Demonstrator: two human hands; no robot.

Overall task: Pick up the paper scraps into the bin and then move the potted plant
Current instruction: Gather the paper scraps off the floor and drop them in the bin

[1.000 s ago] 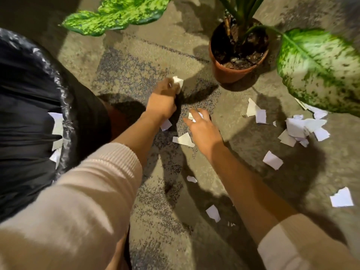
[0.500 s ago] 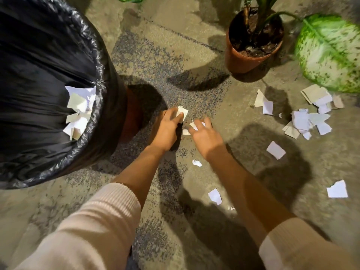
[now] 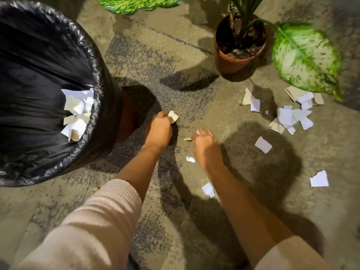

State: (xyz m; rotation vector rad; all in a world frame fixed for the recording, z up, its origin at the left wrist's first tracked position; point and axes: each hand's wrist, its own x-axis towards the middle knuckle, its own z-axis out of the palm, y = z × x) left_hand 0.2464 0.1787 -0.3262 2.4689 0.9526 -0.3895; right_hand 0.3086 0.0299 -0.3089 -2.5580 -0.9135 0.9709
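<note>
My left hand [image 3: 160, 129] grips a pale paper scrap [image 3: 173, 116] just right of the bin. The bin [image 3: 93, 78] is lined with a black bag and holds several scraps [image 3: 77, 114] against its near wall. My right hand [image 3: 204, 142] is curled round small scraps [image 3: 188, 139] that stick out at its left side. Several loose scraps lie on the floor: a small one [image 3: 190, 159] beside my right wrist, one [image 3: 208, 189] under my right forearm, and a pile [image 3: 292, 116] to the right. The potted plant [image 3: 233, 63] stands in a terracotta pot at the top.
A large speckled green leaf [image 3: 305, 57] hangs over the scrap pile at the right. Another leaf [image 3: 136, 3] reaches in at the top edge. Single scraps lie at the right [image 3: 263, 144] and far right [image 3: 319, 179]. The floor is mottled concrete.
Both hands gathered scraps from the floor between them; the scraps that lay there are gone. My left hand moved from the plant toward the bin as the view shifted left, showing the bin's inside.
</note>
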